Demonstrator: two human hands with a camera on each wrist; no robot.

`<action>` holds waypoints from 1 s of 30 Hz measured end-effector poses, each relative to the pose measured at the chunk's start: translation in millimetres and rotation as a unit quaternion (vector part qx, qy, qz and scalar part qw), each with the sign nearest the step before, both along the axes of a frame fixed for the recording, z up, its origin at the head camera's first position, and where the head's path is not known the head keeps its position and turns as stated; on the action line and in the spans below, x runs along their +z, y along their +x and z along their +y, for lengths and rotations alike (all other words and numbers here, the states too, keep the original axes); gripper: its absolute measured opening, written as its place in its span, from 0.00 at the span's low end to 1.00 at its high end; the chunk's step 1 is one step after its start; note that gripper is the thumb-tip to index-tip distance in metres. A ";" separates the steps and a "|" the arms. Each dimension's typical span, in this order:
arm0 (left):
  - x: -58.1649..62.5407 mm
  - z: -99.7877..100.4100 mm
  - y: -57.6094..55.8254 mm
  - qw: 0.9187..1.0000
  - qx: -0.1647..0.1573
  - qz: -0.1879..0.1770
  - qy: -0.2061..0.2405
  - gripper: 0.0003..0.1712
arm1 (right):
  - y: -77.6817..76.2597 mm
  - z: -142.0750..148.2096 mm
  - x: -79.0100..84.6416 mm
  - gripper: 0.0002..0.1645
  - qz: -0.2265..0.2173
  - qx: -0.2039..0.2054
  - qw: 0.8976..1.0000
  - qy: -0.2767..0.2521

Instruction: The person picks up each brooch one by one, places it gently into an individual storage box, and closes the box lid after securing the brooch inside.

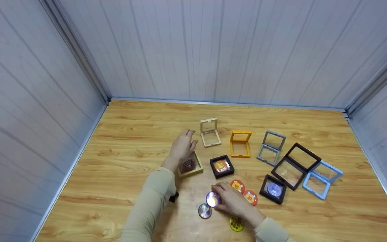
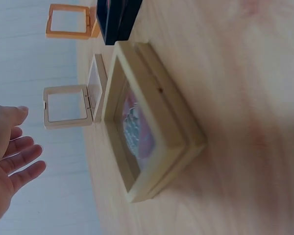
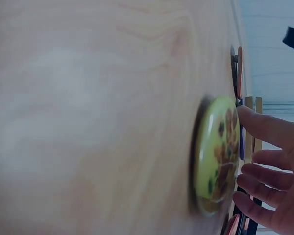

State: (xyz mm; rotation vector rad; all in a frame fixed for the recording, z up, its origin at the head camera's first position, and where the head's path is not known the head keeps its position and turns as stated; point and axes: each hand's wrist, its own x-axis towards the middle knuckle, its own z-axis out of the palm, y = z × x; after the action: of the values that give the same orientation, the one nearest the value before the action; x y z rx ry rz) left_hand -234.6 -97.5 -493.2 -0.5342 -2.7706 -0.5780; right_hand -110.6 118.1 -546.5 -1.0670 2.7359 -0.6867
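My left hand [image 1: 180,146] hovers over a beige display case [image 1: 191,173], its fingers loosely spread and holding nothing. In the left wrist view the closed case [image 2: 152,122] shows a round patterned badge [image 2: 137,129] behind its clear window. My right hand [image 1: 231,199] is low over the table, thumb and fingertips at the edges of a shiny purple round badge [image 1: 213,199]. A silver round badge [image 1: 205,211] lies close beside that one. Below the right hand rests a yellow badge [image 1: 237,224], large in the right wrist view. Two red badges [image 1: 237,186] lie just beyond the knuckles.
Two black cases with badges inside, one near the middle [image 1: 222,166] and one at right [image 1: 273,189], lie shut. Frames standing open form a row behind: cream [image 1: 210,132], orange [image 1: 240,144], grey [image 1: 271,148], black [image 1: 296,166] and light blue [image 1: 322,179]. Panel walls enclose the table.
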 end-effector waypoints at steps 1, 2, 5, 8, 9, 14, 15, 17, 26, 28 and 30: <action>0.6 1.5 -3.6 1.000 0.005 -0.006 0.000 0.20 | -0.4 -0.6 0.5 0.37 -0.008 -0.003 1.000 0.003; 1.3 3.0 -7.1 1.000 0.010 -0.014 0.002 0.21 | -0.8 -1.2 0.8 0.37 -0.016 -0.004 1.000 0.006; 3.2 6.8 -17.0 0.999 0.027 -0.041 0.010 0.23 | -1.6 -2.9 1.4 0.37 -0.044 -0.011 0.999 0.017; 5.1 10.1 -25.8 0.996 0.043 -0.071 0.020 0.24 | -1.8 -3.9 1.2 0.38 -0.060 -0.016 0.998 0.021; 5.4 11.0 -28.4 0.996 0.047 -0.079 0.023 0.25 | -1.8 -4.1 1.0 0.38 -0.063 -0.018 0.998 0.022; 5.7 15.3 -39.8 0.991 0.061 -0.110 0.041 0.28 | -0.8 -4.6 0.6 0.37 -0.058 -0.017 0.998 0.024; 5.6 16.2 -41.6 0.991 0.062 -0.113 0.046 0.29 | -0.6 -4.8 0.4 0.37 -0.054 -0.016 0.998 0.024; 5.5 18.1 -44.6 0.989 0.066 -0.120 0.056 0.30 | -0.4 -5.2 0.0 0.37 -0.047 -0.015 0.998 0.024; 5.4 29.2 -53.7 0.978 0.063 -0.180 0.082 0.35 | -1.0 -6.6 -0.9 0.33 -0.012 -0.013 1.000 0.020; 4.6 31.8 -55.4 0.976 0.064 -0.188 0.085 0.34 | -1.0 -6.8 -0.9 0.32 -0.006 -0.013 1.000 0.017; 3.8 34.2 -57.0 0.975 0.064 -0.193 0.087 0.34 | -0.9 -6.7 -0.9 0.31 -0.005 -0.015 1.000 0.018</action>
State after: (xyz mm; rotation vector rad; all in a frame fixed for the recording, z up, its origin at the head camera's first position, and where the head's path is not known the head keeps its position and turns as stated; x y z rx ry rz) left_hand -291.6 -63.4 -489.4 -0.2187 -3.0388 -0.9732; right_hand -111.5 111.3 -547.5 -1.0146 2.7495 -0.6441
